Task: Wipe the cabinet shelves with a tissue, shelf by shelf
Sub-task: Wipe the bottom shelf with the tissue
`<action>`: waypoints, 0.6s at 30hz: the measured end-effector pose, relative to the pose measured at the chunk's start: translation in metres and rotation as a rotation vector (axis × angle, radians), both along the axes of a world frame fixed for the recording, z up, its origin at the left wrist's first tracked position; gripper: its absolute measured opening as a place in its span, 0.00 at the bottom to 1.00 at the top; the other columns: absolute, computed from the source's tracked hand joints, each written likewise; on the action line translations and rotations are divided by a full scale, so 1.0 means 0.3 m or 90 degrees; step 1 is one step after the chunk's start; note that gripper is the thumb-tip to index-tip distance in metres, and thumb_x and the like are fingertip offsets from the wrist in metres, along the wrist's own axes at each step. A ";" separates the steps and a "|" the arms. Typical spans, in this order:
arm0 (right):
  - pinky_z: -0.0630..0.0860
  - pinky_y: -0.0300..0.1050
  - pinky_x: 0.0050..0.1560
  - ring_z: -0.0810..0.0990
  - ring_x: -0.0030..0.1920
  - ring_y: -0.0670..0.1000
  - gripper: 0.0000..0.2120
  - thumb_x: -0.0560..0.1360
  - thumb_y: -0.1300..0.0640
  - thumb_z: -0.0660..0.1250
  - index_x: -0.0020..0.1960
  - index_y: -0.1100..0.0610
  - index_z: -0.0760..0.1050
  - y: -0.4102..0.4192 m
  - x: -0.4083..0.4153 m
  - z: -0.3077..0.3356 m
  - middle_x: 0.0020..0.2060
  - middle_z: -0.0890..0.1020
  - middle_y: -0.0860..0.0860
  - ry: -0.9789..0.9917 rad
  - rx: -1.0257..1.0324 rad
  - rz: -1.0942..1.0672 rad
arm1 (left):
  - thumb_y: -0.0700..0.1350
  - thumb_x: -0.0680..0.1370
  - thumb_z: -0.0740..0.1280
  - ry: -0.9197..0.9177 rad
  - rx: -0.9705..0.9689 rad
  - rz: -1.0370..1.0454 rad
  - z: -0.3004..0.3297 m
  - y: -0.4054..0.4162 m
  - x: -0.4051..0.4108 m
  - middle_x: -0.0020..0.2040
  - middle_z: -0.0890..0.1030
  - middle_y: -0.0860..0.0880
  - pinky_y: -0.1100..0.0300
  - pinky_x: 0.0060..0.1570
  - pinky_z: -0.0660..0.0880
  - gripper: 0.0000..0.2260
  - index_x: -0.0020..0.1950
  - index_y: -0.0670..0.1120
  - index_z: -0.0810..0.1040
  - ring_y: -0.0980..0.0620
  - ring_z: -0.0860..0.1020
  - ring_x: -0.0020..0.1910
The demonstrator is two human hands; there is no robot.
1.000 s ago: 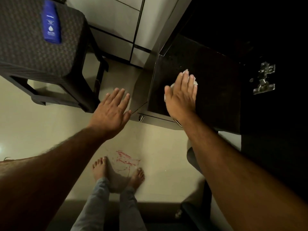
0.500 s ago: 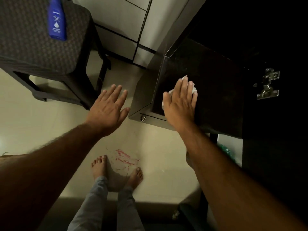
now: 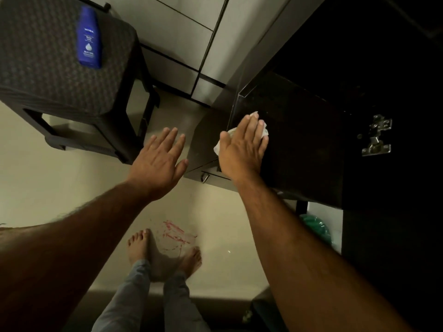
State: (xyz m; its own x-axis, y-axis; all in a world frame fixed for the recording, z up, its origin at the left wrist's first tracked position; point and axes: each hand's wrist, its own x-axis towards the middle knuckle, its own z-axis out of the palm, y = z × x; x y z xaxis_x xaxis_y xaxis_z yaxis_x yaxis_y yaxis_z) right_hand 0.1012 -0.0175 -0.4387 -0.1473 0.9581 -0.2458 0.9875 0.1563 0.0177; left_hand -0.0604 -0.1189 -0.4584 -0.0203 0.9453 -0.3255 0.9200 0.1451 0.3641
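My right hand (image 3: pixel 243 149) lies flat with straight fingers on a crumpled white tissue (image 3: pixel 263 131), pressing it against the dark cabinet shelf (image 3: pixel 304 144) near the shelf's left front corner. Only the tissue's edges show around my palm and fingertips. My left hand (image 3: pixel 159 164) hovers open in the air to the left of the cabinet, fingers spread, touching nothing. The deeper cabinet interior is too dark to make out.
A dark woven stool (image 3: pixel 60 68) stands at the upper left with a blue lotion bottle (image 3: pixel 88 38) lying on it. A metal hinge (image 3: pixel 377 135) sits on the cabinet's right side. Below are my bare feet, red marks (image 3: pixel 176 233) on the floor and a green object (image 3: pixel 316 227).
My right hand with the tissue has slid slightly back and forth near the shelf's front left corner. My left hand stays hovering open.
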 end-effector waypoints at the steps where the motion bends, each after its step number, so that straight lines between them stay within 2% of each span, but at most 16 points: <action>1: 0.43 0.56 0.77 0.39 0.79 0.56 0.35 0.82 0.42 0.47 0.79 0.61 0.39 0.023 -0.014 0.001 0.79 0.42 0.57 0.014 -0.002 -0.048 | 0.58 0.81 0.43 0.001 0.008 -0.004 0.008 0.008 -0.009 0.80 0.45 0.45 0.52 0.77 0.42 0.29 0.79 0.47 0.43 0.49 0.41 0.78; 5: 0.42 0.56 0.77 0.39 0.78 0.58 0.36 0.82 0.41 0.46 0.78 0.63 0.37 0.141 -0.090 0.003 0.79 0.40 0.59 0.028 -0.017 -0.166 | 0.58 0.82 0.44 -0.002 0.032 -0.003 0.011 0.020 -0.043 0.80 0.45 0.45 0.52 0.76 0.41 0.29 0.79 0.46 0.43 0.49 0.42 0.78; 13: 0.38 0.55 0.75 0.38 0.78 0.57 0.36 0.82 0.39 0.43 0.78 0.62 0.37 0.314 -0.069 0.006 0.79 0.40 0.58 0.033 -0.019 -0.150 | 0.58 0.82 0.43 -0.027 0.027 0.014 -0.016 0.048 -0.031 0.80 0.44 0.45 0.52 0.77 0.42 0.29 0.79 0.47 0.42 0.49 0.42 0.78; 18: 0.37 0.60 0.74 0.37 0.78 0.55 0.39 0.80 0.35 0.44 0.79 0.60 0.36 0.335 -0.034 0.006 0.79 0.39 0.55 0.024 -0.050 -0.123 | 0.58 0.81 0.43 -0.036 0.027 0.008 -0.023 0.067 -0.019 0.80 0.44 0.45 0.53 0.76 0.41 0.29 0.79 0.47 0.42 0.49 0.41 0.78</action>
